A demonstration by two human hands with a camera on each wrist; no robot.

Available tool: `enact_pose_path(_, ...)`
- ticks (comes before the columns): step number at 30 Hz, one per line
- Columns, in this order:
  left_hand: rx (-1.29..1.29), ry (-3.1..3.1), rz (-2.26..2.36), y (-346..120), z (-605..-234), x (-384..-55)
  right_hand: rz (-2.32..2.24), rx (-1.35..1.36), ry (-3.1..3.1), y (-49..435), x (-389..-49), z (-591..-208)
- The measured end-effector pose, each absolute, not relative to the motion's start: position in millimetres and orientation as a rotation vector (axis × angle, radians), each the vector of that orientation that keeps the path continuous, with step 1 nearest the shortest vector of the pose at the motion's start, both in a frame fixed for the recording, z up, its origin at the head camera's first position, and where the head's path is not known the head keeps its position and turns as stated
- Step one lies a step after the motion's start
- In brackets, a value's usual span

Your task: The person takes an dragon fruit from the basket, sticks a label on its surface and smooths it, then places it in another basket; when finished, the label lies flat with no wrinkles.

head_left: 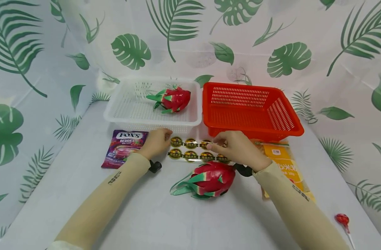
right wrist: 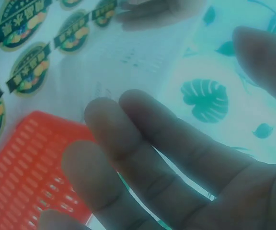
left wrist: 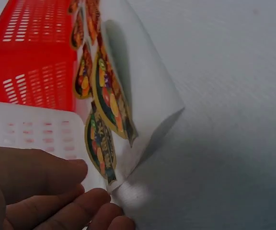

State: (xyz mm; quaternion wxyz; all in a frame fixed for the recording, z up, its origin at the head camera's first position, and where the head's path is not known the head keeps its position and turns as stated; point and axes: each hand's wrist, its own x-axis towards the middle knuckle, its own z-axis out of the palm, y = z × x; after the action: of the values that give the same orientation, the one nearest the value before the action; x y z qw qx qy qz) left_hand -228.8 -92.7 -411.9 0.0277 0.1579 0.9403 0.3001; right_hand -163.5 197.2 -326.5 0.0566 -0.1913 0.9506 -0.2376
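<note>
Label sheet over the white table

We have the label sheet beyond the middle of the table, just in front of two baskets near the far edge. Our left hand is at the sheet's left end, fingers bent by one corner; we cannot tell whether they pinch it. The sheet bows beside those fingertips. Our right hand hovers by the other end, fingers loosely bent and apart from the thumb, with nothing between them.

On the near side of the sheet lies a dragon fruit, its leafy end pointing to the table's left edge. A second dragon fruit rests in the white basket, and the red basket stands just beside that one. We see a candy bag toward the left edge, a yellow packet toward the right edge, and a lollipop near the near right corner.
</note>
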Motion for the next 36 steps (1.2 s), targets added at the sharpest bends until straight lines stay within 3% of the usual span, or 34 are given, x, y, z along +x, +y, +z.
enact_pose_path(13, 0.487, 2.962, 0.878, -95.8, -415.3, -232.1, -0.635, -0.748, 2.752, 167.0, -201.4, -309.1)
enact_pose_path(21, 0.471, 2.930, 0.933, -94.7, -418.7, -233.7, -0.443, -0.868, 2.592, 129.4, -231.3, -322.3)
enact_pose_path(36, 0.290, 2.516, 1.398, -109.2, -402.0, -224.0, -0.351, -0.977, 2.646, 104.4, -241.0, -343.6)
